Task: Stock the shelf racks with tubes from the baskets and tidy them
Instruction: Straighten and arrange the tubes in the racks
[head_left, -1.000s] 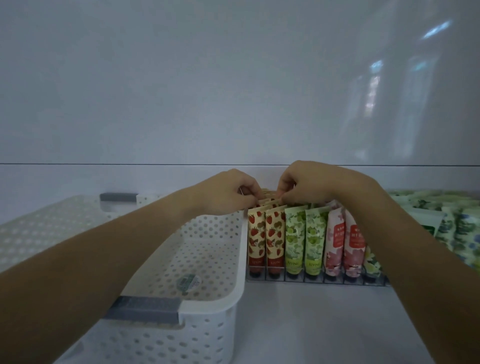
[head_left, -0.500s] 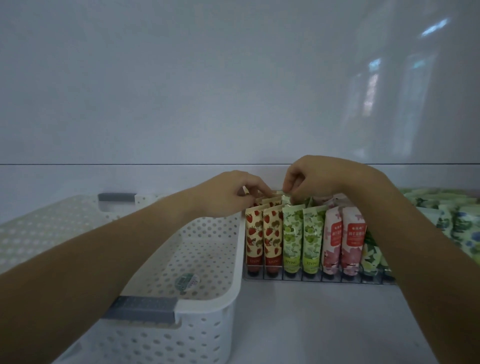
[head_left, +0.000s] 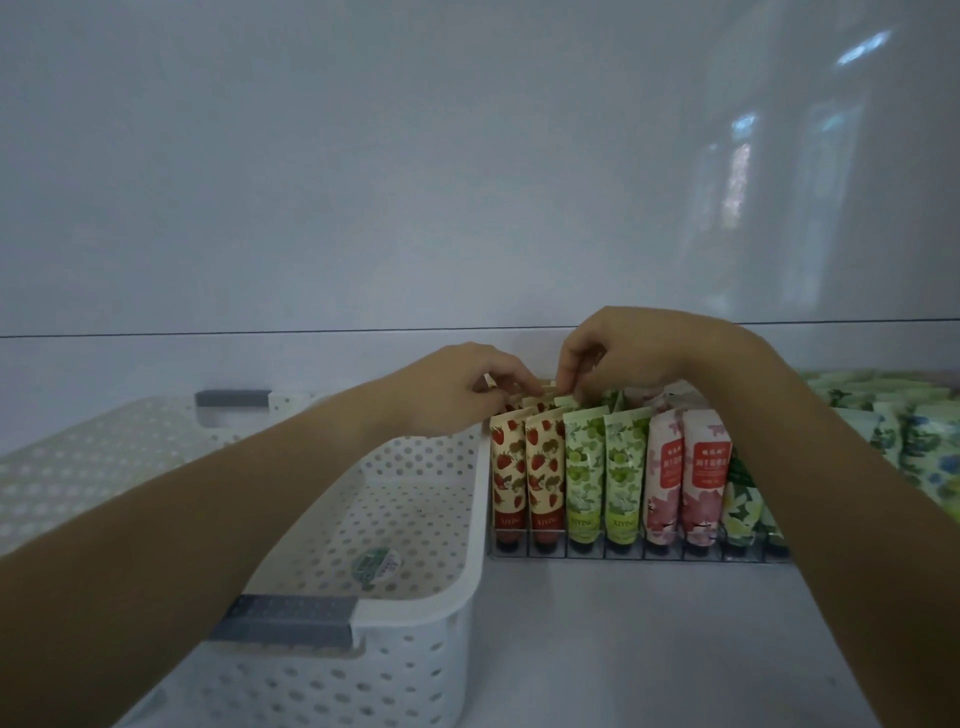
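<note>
We list, from the grip of our left hand (head_left: 457, 389) and right hand (head_left: 623, 348) on the rear tubes (head_left: 537, 401): front tubes (head_left: 587, 467) standing in the rack (head_left: 623, 554) just before it, basket (head_left: 415, 608) left of it, heaped tubes (head_left: 909, 431) well to its right.

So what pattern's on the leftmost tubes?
Leftmost tubes: red strawberries on cream, head view.

A plain white shelf (head_left: 623, 649) filled the lower part of the frame. On it, at lower left, stood a white perforated basket (head_left: 470, 525) with grey handles. Just beside it, at centre right, sat a wire rack (head_left: 639, 552) holding upright rows of tubes (head_left: 582, 478) with strawberry, green and pink prints. At the right edge lay a pile of green and blue packets (head_left: 924, 447).
</note>
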